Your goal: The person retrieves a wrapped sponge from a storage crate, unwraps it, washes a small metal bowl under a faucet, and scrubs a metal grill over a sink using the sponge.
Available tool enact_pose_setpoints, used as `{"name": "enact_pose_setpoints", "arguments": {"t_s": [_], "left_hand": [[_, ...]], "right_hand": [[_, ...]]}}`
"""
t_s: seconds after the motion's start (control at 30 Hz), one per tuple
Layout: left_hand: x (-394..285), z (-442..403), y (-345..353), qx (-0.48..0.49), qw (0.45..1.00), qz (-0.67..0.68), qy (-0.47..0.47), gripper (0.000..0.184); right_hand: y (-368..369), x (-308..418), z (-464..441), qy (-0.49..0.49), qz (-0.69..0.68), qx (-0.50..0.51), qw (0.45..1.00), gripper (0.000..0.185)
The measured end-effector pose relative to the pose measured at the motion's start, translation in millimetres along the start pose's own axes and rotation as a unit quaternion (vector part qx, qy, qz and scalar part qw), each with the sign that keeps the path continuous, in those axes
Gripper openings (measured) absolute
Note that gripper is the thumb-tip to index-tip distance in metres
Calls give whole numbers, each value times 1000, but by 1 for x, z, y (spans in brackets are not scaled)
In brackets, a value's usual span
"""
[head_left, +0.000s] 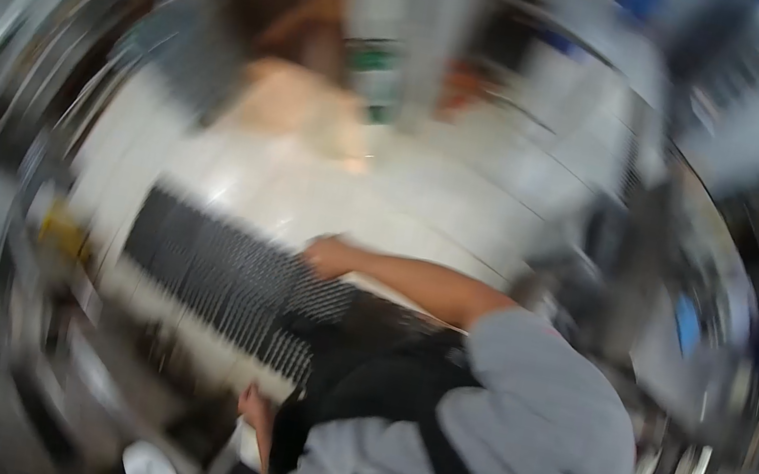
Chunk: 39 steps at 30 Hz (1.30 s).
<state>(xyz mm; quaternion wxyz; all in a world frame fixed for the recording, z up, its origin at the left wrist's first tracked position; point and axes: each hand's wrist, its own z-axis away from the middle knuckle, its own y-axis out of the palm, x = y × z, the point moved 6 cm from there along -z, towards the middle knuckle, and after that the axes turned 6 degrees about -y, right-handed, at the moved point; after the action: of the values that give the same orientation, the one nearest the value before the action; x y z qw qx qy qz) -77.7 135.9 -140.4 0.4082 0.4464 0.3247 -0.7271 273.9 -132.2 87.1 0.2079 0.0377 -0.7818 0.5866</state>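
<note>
Right hand [327,256] hangs above the long, black, rubber-looking textured mat [203,259], likely laid for footing, left hand [253,405] apart, both grips too blurred to tell!

I could read no words, numbers or signs from where I stood. The green patch [373,79] ahead was too smeared to make out, and so were the yellow thing [65,232] and the blue patch [686,327] off to the sides.

one wide head-worn view looks forward and down, near both hands [329,257].
</note>
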Motion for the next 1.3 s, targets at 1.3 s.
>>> {"name": "enact_pose_setpoints", "arguments": {"t_s": [1.3], "left_hand": [[-594, -650, -336, -454, 877, -135, 82, 19]], "right_hand": [[496, 228, -1245, -370, -195, 386, 822, 38]]}}
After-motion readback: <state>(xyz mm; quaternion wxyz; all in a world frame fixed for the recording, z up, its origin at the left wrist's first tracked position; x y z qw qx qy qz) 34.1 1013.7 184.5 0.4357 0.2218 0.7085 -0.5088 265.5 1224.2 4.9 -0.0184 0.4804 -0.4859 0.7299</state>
